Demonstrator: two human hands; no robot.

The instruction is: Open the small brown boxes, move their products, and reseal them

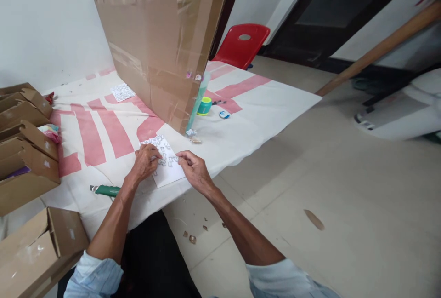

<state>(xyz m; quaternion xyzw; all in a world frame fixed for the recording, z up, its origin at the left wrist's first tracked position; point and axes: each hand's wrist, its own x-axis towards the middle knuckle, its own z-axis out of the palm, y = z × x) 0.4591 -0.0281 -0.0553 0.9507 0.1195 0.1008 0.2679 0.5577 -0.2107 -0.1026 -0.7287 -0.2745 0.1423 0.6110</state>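
Observation:
A white sheet (168,176) with many small grey-outlined shapes, like stickers, lies on the table near its front edge. My left hand (146,162) rests on the sheet's left side, its fingers curled and fingertips together on the shapes. At the right edge, my right hand (195,170) has thumb and forefinger pinched beside one small shape. What either pinch holds is too small to make out. A green utility knife (107,191) with its blade end to the left lies left of the sheet, partly behind my left forearm.
A tall cardboard panel (155,45) stands on the table (285,98) beyond the sheet. Beside it are a teal tape roll (204,106) and a small blue-white ring (224,115). Open cardboard boxes (27,169) line the left. A patterned sheet (122,92) and red chair (243,45) are farther back.

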